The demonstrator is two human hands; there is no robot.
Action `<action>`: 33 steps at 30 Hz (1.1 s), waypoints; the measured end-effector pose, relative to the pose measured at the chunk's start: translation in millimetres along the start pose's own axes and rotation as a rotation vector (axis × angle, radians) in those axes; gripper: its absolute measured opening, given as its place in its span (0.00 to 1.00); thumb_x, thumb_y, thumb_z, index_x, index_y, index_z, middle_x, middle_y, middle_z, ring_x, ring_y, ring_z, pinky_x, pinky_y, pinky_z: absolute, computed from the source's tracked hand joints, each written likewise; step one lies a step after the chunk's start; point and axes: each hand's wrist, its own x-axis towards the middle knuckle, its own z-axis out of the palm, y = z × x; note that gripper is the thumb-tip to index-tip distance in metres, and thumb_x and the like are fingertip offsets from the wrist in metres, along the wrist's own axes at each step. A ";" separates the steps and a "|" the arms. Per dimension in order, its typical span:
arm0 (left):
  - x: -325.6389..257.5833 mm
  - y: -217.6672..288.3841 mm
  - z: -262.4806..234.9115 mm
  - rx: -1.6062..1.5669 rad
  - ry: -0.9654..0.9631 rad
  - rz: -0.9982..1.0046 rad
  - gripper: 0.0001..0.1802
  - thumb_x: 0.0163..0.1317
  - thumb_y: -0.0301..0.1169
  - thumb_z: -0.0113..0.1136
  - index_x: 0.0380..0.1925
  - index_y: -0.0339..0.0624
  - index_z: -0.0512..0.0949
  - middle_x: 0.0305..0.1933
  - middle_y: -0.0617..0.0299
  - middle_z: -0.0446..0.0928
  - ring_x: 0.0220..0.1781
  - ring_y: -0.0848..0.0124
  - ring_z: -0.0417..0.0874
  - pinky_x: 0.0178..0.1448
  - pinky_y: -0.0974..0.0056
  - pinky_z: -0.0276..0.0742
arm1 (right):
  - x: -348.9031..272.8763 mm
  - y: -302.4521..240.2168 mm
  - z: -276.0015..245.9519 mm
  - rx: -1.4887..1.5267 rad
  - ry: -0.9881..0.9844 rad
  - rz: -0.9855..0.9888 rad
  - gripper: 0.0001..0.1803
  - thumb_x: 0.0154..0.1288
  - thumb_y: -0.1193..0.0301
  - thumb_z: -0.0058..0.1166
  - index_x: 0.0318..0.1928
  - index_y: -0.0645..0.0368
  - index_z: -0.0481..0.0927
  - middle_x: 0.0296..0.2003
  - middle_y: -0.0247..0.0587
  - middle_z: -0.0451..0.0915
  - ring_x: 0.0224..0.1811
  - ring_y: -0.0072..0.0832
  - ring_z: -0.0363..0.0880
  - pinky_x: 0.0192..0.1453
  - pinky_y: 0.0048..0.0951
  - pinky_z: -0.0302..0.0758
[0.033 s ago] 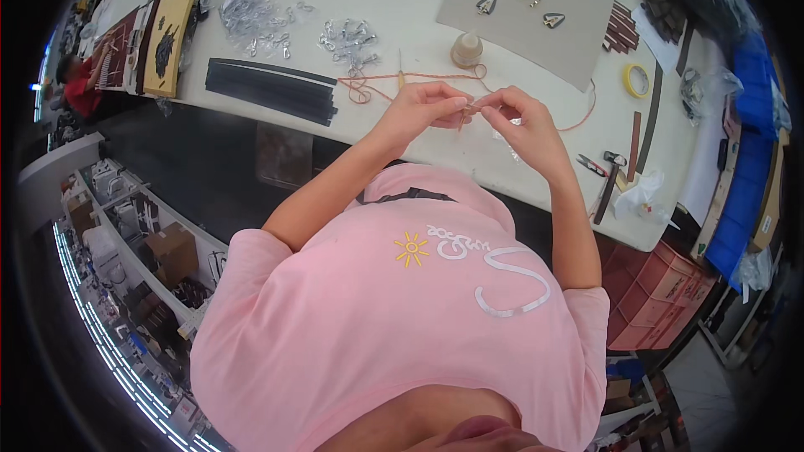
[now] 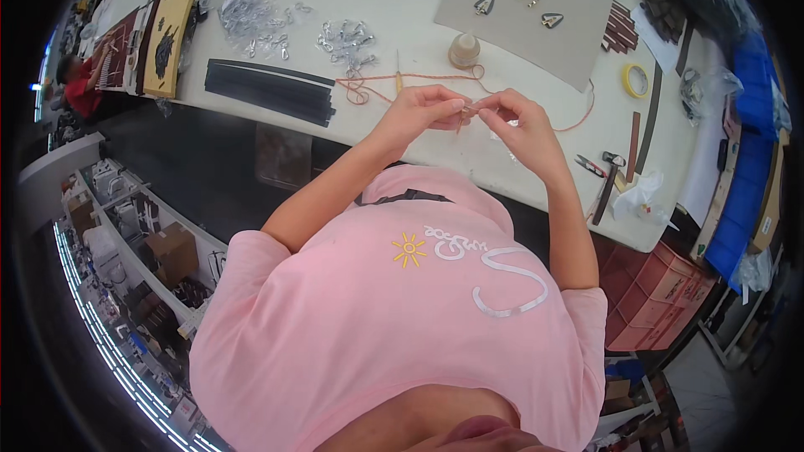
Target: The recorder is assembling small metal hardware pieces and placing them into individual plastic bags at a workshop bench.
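Observation:
My left hand [image 2: 421, 109] and my right hand [image 2: 521, 121] meet fingertip to fingertip above the white table [image 2: 502, 163]. Both pinch the same stretch of a thin orange cord [image 2: 435, 78]. Between the fingertips there is a small piece that I cannot make out. The cord runs left across the table to a small loop [image 2: 357, 90]. Its other end curves away to the right of my right hand. A small beige bottle [image 2: 463, 50] stands just beyond my hands.
A grey mat [image 2: 536, 33] at the back holds two metal triangle rings [image 2: 484, 5]. Black strips [image 2: 268, 88] and a pile of metal clasps [image 2: 343, 36] lie to the left. A yellow tape roll [image 2: 636, 79] and hand tools [image 2: 607, 180] lie to the right.

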 end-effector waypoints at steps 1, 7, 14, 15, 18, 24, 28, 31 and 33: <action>2.6 -4.1 2.8 -0.019 0.016 -0.052 0.13 0.72 0.36 0.60 0.48 0.39 0.82 0.46 0.59 0.85 0.51 0.70 0.86 0.60 0.64 0.79 | -0.8 7.2 -1.1 0.017 0.021 0.011 0.09 0.67 0.72 0.60 0.44 0.62 0.85 0.35 0.35 0.79 0.35 0.23 0.77 0.44 0.25 0.75; 17.5 -39.7 6.9 -0.329 0.023 -0.212 0.16 0.74 0.38 0.56 0.55 0.41 0.78 0.55 0.60 0.82 0.55 0.70 0.83 0.62 0.65 0.76 | 18.8 29.8 -31.6 0.092 -0.020 0.018 0.11 0.71 0.68 0.57 0.45 0.62 0.86 0.38 0.32 0.82 0.38 0.19 0.77 0.46 0.23 0.75; 13.9 -36.8 12.3 -0.519 0.080 -0.221 0.16 0.75 0.37 0.55 0.56 0.41 0.76 0.57 0.57 0.81 0.59 0.66 0.83 0.65 0.63 0.76 | 154.9 165.4 -119.4 -0.300 0.455 0.239 0.12 0.66 0.63 0.58 0.44 0.55 0.87 0.38 0.40 0.87 0.38 0.34 0.84 0.44 0.32 0.78; 10.9 -35.0 11.7 -0.559 0.095 -0.205 0.16 0.75 0.38 0.55 0.57 0.42 0.76 0.57 0.57 0.81 0.60 0.66 0.82 0.65 0.63 0.76 | 175.6 171.3 -119.5 -0.300 0.450 0.231 0.12 0.66 0.63 0.58 0.44 0.55 0.87 0.38 0.40 0.87 0.38 0.34 0.84 0.44 0.32 0.78; 3.2 -33.8 4.9 -0.611 0.139 -0.180 0.17 0.75 0.38 0.55 0.57 0.42 0.75 0.58 0.56 0.81 0.60 0.65 0.82 0.65 0.62 0.75 | 226.2 187.4 -113.4 -0.428 0.547 0.102 0.09 0.64 0.69 0.57 0.42 0.52 0.87 0.38 0.40 0.85 0.42 0.40 0.83 0.46 0.38 0.76; -16.1 -35.7 -7.9 -0.700 0.292 -0.116 0.17 0.74 0.38 0.56 0.57 0.41 0.76 0.54 0.57 0.83 0.57 0.68 0.83 0.64 0.63 0.76 | 290.9 192.3 -103.7 -0.945 0.473 -0.387 0.07 0.60 0.73 0.59 0.39 0.49 0.85 0.38 0.37 0.79 0.45 0.38 0.76 0.51 0.41 0.69; -17.1 -38.2 -16.6 -0.743 0.334 -0.121 0.17 0.74 0.38 0.57 0.57 0.41 0.76 0.53 0.58 0.83 0.56 0.69 0.83 0.64 0.64 0.76 | 304.4 194.4 -118.5 -1.081 0.311 -0.481 0.05 0.58 0.72 0.61 0.37 0.52 0.84 0.37 0.38 0.79 0.44 0.39 0.76 0.51 0.40 0.69; -17.6 -36.0 -24.2 -0.771 0.326 -0.095 0.17 0.74 0.38 0.57 0.57 0.41 0.76 0.54 0.57 0.83 0.56 0.68 0.83 0.64 0.63 0.76 | 305.1 165.7 -134.5 -0.973 0.364 -0.483 0.04 0.59 0.70 0.63 0.36 0.53 0.84 0.37 0.39 0.80 0.44 0.37 0.77 0.50 0.38 0.71; -18.3 -30.3 -28.9 -0.770 0.320 -0.070 0.17 0.74 0.37 0.56 0.57 0.41 0.76 0.54 0.57 0.83 0.57 0.68 0.83 0.65 0.63 0.76 | 296.7 134.1 -146.1 -0.902 0.421 -0.454 0.05 0.61 0.69 0.63 0.36 0.54 0.84 0.37 0.38 0.81 0.43 0.34 0.78 0.50 0.36 0.72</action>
